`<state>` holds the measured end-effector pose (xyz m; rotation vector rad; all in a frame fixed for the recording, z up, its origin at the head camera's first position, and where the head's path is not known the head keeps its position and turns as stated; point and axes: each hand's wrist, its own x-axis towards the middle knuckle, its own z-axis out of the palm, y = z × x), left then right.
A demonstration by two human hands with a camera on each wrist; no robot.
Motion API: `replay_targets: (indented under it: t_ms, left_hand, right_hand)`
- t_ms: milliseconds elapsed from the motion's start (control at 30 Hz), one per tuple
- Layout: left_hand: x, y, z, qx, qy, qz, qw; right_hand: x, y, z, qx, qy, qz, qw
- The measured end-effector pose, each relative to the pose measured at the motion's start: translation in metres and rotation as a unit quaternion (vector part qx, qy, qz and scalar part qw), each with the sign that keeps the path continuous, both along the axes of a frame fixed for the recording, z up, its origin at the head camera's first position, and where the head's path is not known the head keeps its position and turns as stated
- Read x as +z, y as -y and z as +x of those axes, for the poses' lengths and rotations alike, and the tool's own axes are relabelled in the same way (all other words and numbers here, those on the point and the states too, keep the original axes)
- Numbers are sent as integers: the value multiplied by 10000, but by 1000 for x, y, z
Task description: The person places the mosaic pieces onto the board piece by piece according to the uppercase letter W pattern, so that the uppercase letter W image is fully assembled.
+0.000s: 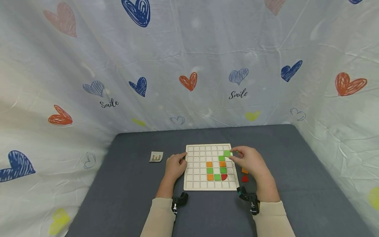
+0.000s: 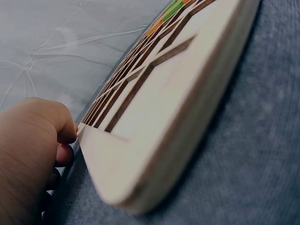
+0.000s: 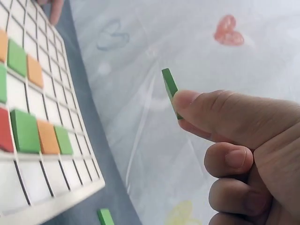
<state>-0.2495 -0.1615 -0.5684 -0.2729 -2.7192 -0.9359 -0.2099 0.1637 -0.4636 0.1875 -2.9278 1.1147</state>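
Note:
A pale wooden grid board (image 1: 196, 186) lies on the dark table, with several orange and green square tiles and one red quarter-round tile (image 1: 224, 177) in its cells. My right hand (image 1: 250, 159) pinches a green square tile (image 3: 170, 89) between thumb and index finger. It is held over the board's far right corner, off the surface in the right wrist view. At the board's left edge, my left hand (image 1: 175, 167) touches the rim with an extended index finger, its other fingers loosely bent. In the left wrist view that fingertip meets the board's corner.
Beside the board's right edge lie an orange tile (image 1: 244, 170) and a red tile (image 1: 245, 178), partly under the right forearm. A loose green tile (image 3: 106, 217) shows in the right wrist view. Left of the board sits a small printed card (image 1: 156, 156). A heart-patterned curtain (image 1: 207, 65) surrounds the table.

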Motion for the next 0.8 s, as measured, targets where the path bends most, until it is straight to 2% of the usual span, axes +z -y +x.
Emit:
replay_targets:
  t_ms: [233, 400, 600, 800]
  left_hand:
    - [-1, 0, 0, -38, 50, 48, 10000]
    - [-2, 1, -2, -44, -83, 29, 10000]
    - [-4, 2, -3, -35, -43, 28, 10000]
    - [-4, 2, -3, -39, 74, 52, 10000]
  right_hand:
    - [0, 27, 4, 449, -183, -29, 9988]
    - [-7, 44, 4, 892, -170, 107, 9958]
    - [-22, 65, 4, 1316, -28, 170, 9912]
    - [-43, 85, 6, 1513, 14, 695, 9860]
